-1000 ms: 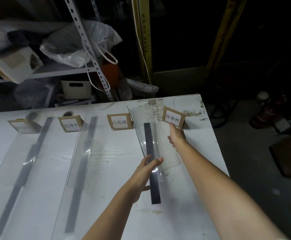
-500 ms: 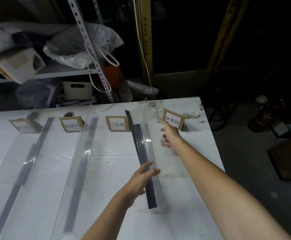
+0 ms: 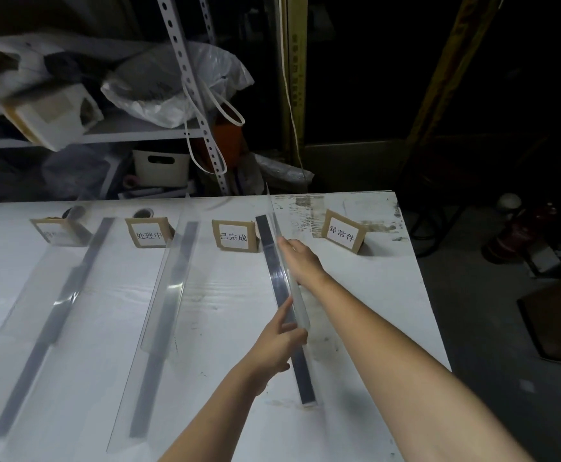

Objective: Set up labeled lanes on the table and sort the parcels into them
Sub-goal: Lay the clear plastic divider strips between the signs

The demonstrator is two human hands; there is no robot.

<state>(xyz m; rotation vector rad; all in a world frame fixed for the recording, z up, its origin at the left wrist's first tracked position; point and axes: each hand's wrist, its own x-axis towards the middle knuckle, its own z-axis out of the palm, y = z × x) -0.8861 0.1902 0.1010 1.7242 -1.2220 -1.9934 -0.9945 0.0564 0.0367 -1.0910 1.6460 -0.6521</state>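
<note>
A long clear divider (image 3: 306,378) with a dark base strip stands almost upright on the white table (image 3: 372,295), between the third label stand (image 3: 235,236) and the fourth label stand (image 3: 344,231). My left hand (image 3: 281,343) grips its near part, index finger lying along the strip. Farther along, my right hand (image 3: 301,260) rests with straight fingers against the panel's right face. Two more label stands (image 3: 149,232) (image 3: 57,230) sit along the far edge. No parcel lies on the table.
Two other clear dividers (image 3: 172,285) (image 3: 59,295) lie across the table to the left. Behind the table a metal shelf holds a plastic bag (image 3: 172,85), a white box (image 3: 49,118) and a white basket (image 3: 160,168). The table's right edge (image 3: 434,328) drops to dark floor.
The divider has swung from leaning flat to nearly upright and shifted left against the third label. My right hand left the fourth label and now rests on the panel.
</note>
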